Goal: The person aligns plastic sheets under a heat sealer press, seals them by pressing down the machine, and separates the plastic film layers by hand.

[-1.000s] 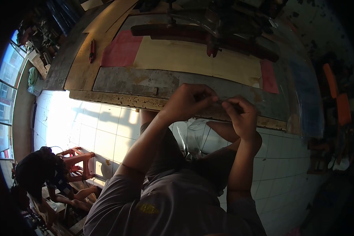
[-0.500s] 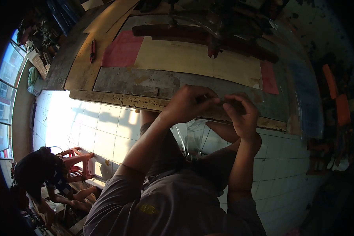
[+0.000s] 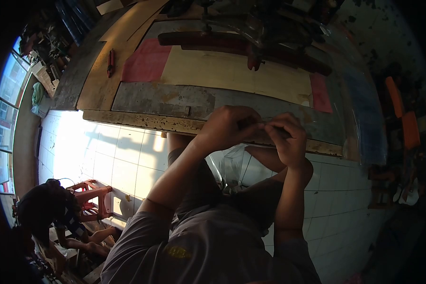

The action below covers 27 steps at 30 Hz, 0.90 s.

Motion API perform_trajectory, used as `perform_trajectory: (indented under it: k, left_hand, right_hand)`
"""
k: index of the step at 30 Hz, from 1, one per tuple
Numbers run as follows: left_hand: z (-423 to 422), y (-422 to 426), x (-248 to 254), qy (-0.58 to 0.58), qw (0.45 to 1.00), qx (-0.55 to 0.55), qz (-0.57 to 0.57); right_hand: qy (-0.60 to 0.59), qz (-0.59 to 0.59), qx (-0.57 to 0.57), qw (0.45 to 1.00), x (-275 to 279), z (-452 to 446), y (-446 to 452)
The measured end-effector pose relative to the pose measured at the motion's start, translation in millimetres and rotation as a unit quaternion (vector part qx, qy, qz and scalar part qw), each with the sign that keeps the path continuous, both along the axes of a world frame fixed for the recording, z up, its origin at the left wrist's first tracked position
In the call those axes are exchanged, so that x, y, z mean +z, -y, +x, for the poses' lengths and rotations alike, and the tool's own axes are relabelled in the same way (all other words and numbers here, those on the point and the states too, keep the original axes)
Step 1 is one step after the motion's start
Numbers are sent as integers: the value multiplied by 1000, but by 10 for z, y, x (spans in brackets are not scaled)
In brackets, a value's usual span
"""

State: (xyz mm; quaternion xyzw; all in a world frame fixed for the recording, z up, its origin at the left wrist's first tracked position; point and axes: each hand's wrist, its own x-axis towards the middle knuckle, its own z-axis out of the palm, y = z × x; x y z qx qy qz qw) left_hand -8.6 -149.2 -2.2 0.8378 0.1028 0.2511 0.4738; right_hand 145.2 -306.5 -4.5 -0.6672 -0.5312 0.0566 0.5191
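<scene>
My left hand (image 3: pixel 228 125) and my right hand (image 3: pixel 288 137) meet over the front edge of the workbench (image 3: pixel 142 121), fingertips pinched and nearly touching. Whatever lies between the fingers is too small and dark to make out. Beyond them a cream sheet (image 3: pixel 222 71) lies on the grey bench top, with a pink piece (image 3: pixel 146 59) at its left end and another pink piece (image 3: pixel 321 92) at its right. Across the sheet's far side runs the dark red bar of a machine (image 3: pixel 213 42). A clear plastic bag (image 3: pixel 229 165) hangs below the hands, between my knees.
A red-handled cutter (image 3: pixel 111 63) lies on brown board at the left. A red plastic stool (image 3: pixel 93 199) stands on the tiled floor, near another person (image 3: pixel 45 208) bending down at lower left. Orange objects (image 3: pixel 410 130) and clear plastic sheeting (image 3: pixel 369 123) are at the right.
The right hand has shifted slightly left, so the fingertips of both hands are closer together. The view has moved a little; the bench things lie as before.
</scene>
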Motion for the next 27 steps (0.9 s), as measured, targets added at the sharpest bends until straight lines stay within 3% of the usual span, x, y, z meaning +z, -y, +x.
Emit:
perform_trajectory:
  k: [6,12,15,21,27]
  left_hand:
    - [10,-16,-75,40,999,-7,21]
    - [-43,-25,47,-1,1000,12,-12]
    - [-80,-50,88,-40,991,34,-120]
    - [-43,-82,-20,26,985,66,-155]
    - [-43,-81,-8,10,970,87,-228]
  right_hand:
    - [31,-9,1,999,-9,6,0]
    - [-47,-6,27,999,-34,40,7]
    - [-79,7,29,996,-8,76,27]
    - [-165,52,23,985,-86,152,48]
    - [-212,58,10,976,-71,196,79]
